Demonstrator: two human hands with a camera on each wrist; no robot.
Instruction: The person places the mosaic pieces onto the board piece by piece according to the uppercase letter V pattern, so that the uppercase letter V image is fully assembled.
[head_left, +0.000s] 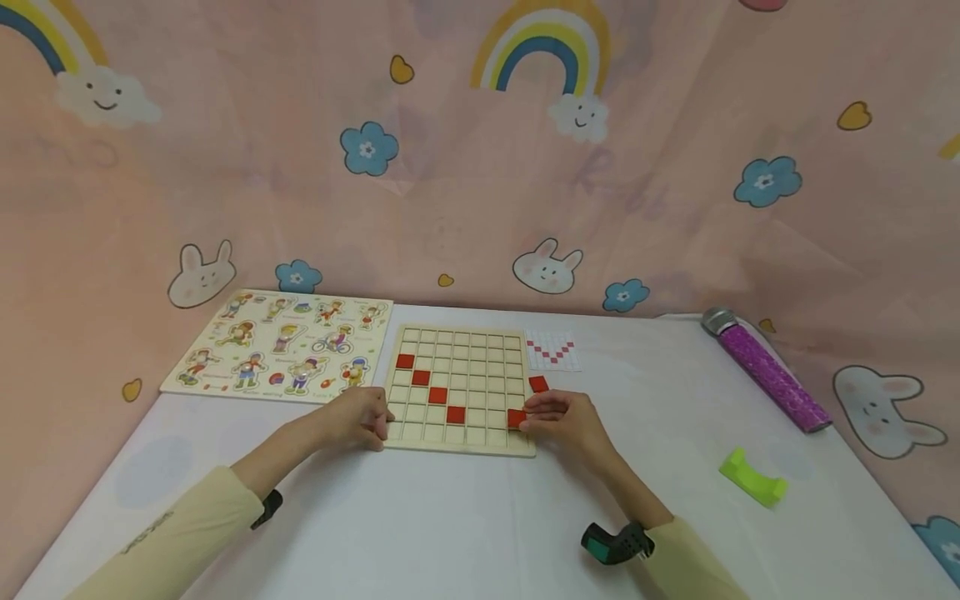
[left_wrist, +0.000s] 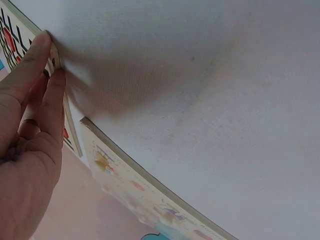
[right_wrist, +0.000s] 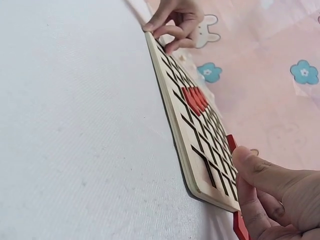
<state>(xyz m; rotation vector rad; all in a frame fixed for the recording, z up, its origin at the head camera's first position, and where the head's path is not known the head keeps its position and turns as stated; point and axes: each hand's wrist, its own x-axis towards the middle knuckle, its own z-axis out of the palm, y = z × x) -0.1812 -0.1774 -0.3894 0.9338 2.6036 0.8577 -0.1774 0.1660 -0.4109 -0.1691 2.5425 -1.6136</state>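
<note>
A wooden grid board lies on the table, with several red square tiles set in a slanting line across its cells. My left hand grips the board's near left edge; in the left wrist view, the thumb and fingers are at that edge. Over the right side of the grid, my right hand pinches a red tile, seen tilted up at the thumb tip in the right wrist view. One more red tile lies off the board, just beyond the right fingers.
A small pattern card with a red V lies right of the board. At the left is a picture puzzle board. Further right are a purple glittery microphone-like tube and a green curved piece. A pink printed backdrop stands behind the table.
</note>
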